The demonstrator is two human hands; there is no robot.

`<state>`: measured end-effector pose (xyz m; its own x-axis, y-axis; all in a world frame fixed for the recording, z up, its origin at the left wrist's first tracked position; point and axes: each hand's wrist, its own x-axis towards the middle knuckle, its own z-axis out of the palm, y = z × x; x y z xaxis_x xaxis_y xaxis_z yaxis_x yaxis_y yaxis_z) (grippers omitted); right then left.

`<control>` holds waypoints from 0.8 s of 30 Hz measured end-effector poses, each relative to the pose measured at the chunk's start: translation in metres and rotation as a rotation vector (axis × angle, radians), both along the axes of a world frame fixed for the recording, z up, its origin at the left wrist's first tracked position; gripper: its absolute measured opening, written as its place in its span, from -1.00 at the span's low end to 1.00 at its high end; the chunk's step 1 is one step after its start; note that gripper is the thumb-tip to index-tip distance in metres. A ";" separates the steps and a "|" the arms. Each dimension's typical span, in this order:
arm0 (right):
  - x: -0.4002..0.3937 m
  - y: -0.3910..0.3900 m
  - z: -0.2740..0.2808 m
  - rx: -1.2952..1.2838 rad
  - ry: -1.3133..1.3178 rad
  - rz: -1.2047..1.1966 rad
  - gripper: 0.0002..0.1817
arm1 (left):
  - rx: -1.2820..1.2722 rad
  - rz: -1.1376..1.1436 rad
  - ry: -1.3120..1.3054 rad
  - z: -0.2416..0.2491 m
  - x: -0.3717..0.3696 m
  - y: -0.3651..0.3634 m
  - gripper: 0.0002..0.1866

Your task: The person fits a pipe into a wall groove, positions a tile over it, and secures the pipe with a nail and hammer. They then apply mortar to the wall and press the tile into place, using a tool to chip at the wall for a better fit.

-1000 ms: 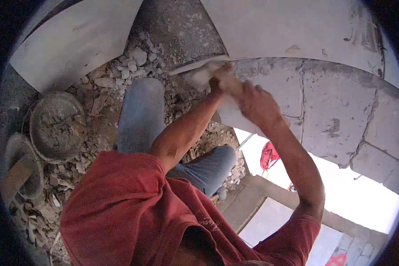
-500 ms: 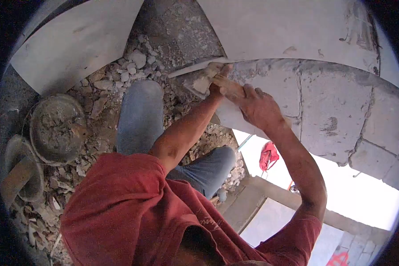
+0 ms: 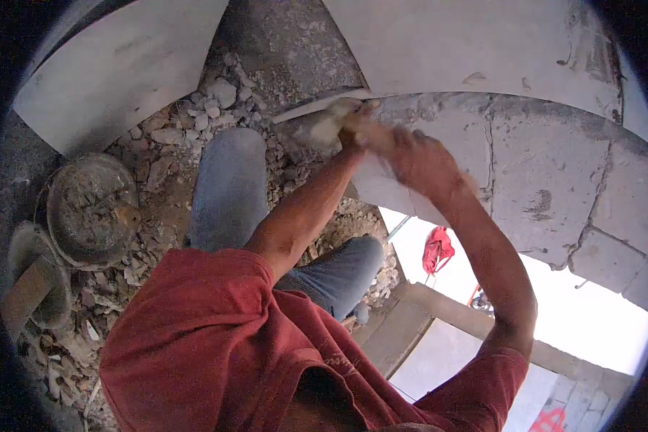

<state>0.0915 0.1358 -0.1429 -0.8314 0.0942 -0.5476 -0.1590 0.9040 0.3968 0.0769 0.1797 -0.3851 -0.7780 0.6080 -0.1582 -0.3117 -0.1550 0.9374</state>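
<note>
My right hand (image 3: 425,164) is closed around a wooden-handled tool (image 3: 378,137), blurred by motion. Its far end lies over my left hand, and its butt pokes out by my right wrist. My left hand (image 3: 351,137) is at the end of the block wall (image 3: 439,137), low beside the thin pale strip (image 3: 320,106). The fingers of that hand look closed but are mostly covered by the tool. A pale, smeared patch (image 3: 325,132) shows just left of my left hand; I cannot make out what it is.
Broken rubble (image 3: 158,173) covers the ground around my knees. A round mortar-crusted bucket (image 3: 90,209) stands at the left, near another round container (image 3: 32,237). Large pale panels (image 3: 122,72) rise beyond. Below the wall, a red bag-like thing (image 3: 437,250) shows against brightness.
My right hand and the wooden-handled tool are now smeared by motion and have shifted slightly. My left hand stays in nearly the same place.
</note>
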 end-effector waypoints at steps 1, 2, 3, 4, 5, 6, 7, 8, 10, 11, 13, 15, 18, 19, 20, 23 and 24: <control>-0.011 -0.001 0.008 0.041 -0.013 -0.056 -0.41 | 0.018 -0.007 -0.020 0.006 -0.003 -0.006 -0.54; -0.017 -0.003 0.013 0.080 -0.028 -0.113 -0.45 | 0.017 -0.008 -0.020 0.003 -0.002 -0.004 -0.54; -0.016 -0.005 0.013 0.082 -0.024 -0.105 -0.45 | 0.028 0.040 -0.025 -0.005 -0.003 0.007 -0.53; -0.013 -0.009 0.013 0.092 -0.036 -0.116 -0.48 | 0.037 0.088 -0.030 -0.015 -0.005 0.018 -0.50; -0.006 -0.013 0.012 0.099 -0.057 -0.140 -0.51 | 0.040 0.122 -0.044 -0.026 0.003 0.028 -0.48; -0.002 -0.009 0.010 0.098 -0.062 -0.147 -0.51 | 0.047 0.155 -0.056 -0.031 0.010 0.034 -0.46; 0.003 -0.002 0.008 0.071 -0.034 -0.089 -0.53 | 0.056 0.187 -0.066 -0.037 0.017 0.039 -0.44; 0.005 0.001 0.007 0.046 -0.004 -0.029 -0.54 | 0.053 0.181 -0.065 -0.032 0.014 0.037 -0.48; 0.001 0.005 0.006 0.124 -0.023 -0.097 -0.52 | 0.086 0.172 -0.066 -0.022 0.006 0.029 -0.56; -0.002 0.006 0.005 0.197 -0.050 -0.160 -0.51 | 0.137 0.204 -0.070 -0.010 -0.002 0.020 -0.59; 0.005 -0.003 0.007 0.146 -0.060 -0.088 -0.50 | 0.275 0.294 -0.119 0.022 -0.016 -0.008 -0.65; 0.014 -0.006 0.007 0.096 -0.076 -0.029 -0.48 | 0.370 0.340 -0.223 0.050 -0.026 -0.034 -0.70; 0.016 -0.005 0.004 0.105 -0.086 0.033 -0.45 | 0.448 0.398 -0.228 0.029 -0.014 -0.009 -0.71; 0.015 -0.005 0.005 0.093 -0.065 0.006 -0.45 | 0.505 0.460 -0.188 0.019 -0.010 0.002 -0.71; 0.012 -0.003 0.005 0.082 -0.041 -0.014 -0.46 | 0.507 0.466 -0.183 0.023 -0.017 -0.004 -0.71; 0.009 -0.005 0.006 0.028 -0.040 -0.035 -0.48 | 0.200 0.531 0.372 0.033 -0.019 -0.021 -0.73; 0.008 0.002 0.004 0.026 -0.042 -0.039 -0.48 | 0.375 0.416 -0.112 0.033 -0.016 -0.007 -0.77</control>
<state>0.0991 0.1377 -0.1385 -0.8033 0.1408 -0.5787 -0.1405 0.8995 0.4138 0.0614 0.1726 -0.3523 -0.9548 0.2845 -0.0863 -0.2479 -0.6017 0.7593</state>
